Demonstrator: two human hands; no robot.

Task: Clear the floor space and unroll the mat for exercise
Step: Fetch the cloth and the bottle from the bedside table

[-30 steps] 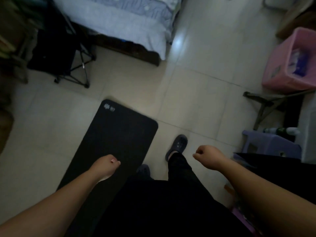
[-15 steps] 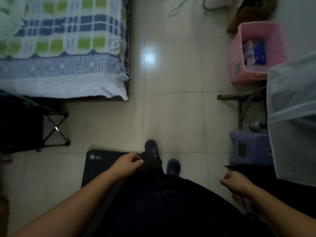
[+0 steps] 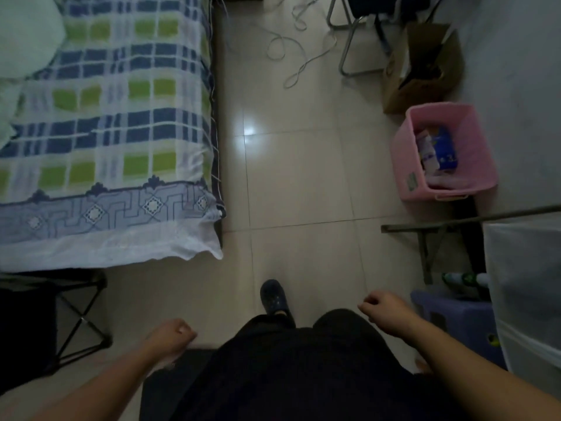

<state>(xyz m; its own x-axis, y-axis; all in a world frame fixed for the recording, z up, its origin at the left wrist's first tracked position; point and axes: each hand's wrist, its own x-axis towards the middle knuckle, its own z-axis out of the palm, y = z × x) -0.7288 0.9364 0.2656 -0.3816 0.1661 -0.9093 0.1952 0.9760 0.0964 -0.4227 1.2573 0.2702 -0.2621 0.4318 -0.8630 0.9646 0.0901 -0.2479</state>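
A dim tiled floor (image 3: 297,183) runs between a bed (image 3: 115,141) and a pink bin (image 3: 406,159). The mat (image 3: 170,387) lies flat at the floor's near edge, just under the left hand (image 3: 171,337), its long axis apparently running back past the person. Both hands are loosely curled and empty. The right hand (image 3: 384,309) is well apart from it, so the left is nearer.

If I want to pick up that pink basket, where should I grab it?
Grab the pink basket by its top rim, one hand on each of two opposite sides, coming from above. It sits upright and open on the floor, and the rim flares outward like a lip, so fingers can probably hook under it. The packets inside leave the rim bare.
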